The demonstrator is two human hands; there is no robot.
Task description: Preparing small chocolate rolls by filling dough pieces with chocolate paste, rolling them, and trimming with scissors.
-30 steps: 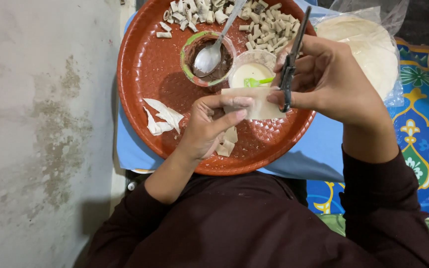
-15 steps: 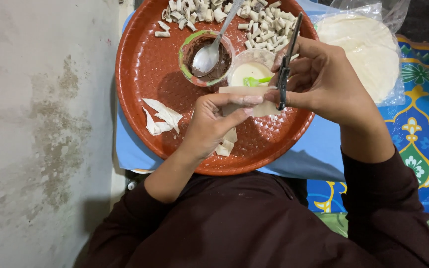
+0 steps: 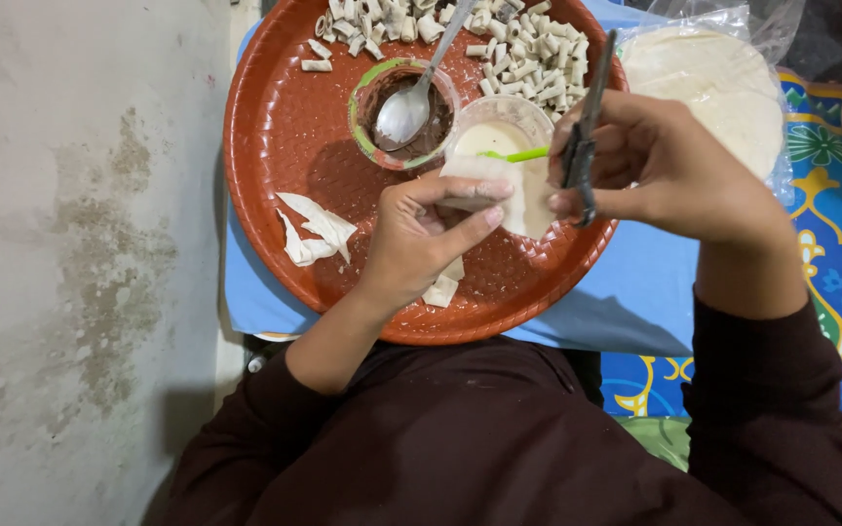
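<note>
Both hands have dropped a touch lower over the tray since half a second ago, and the pale strip of dough they share now shows more of its face, hanging down between them. Left hand (image 3: 419, 232) is curled, thumb and fingers pinching the left end of the dough wrapper (image 3: 509, 190). Right hand (image 3: 669, 166) is closed around a pair of dark scissors (image 3: 585, 127), blades pointing away toward the far edge, while its lower fingertips touch the wrapper's right end. So the wrapper sits held in the air just above the near-right part of the round red tray (image 3: 275, 146), right between the two hands.

On the tray, far side, there is a heap of small rolled pastry pieces (image 3: 528, 58) spread along the rim. Near the middle stands a little cup of dark filling (image 3: 387, 97) with a green rim, and a metal spoon (image 3: 411, 107) rests in it, handle leaning toward the far side. Just right of that cup is a clear cup of whitish paste (image 3: 494, 136) with a green stick (image 3: 514, 154) lying across it, partly hidden by the wrapper. Left of the left hand lie a few white dough trimmings (image 3: 309, 234), and another scrap (image 3: 442, 288) peeks out under the left wrist.

Right of the tray, a stack of round flat wrappers (image 3: 723, 88) lies in clear plastic on a blue cloth (image 3: 626, 302). Bare concrete floor (image 3: 70, 263) fills the left.
</note>
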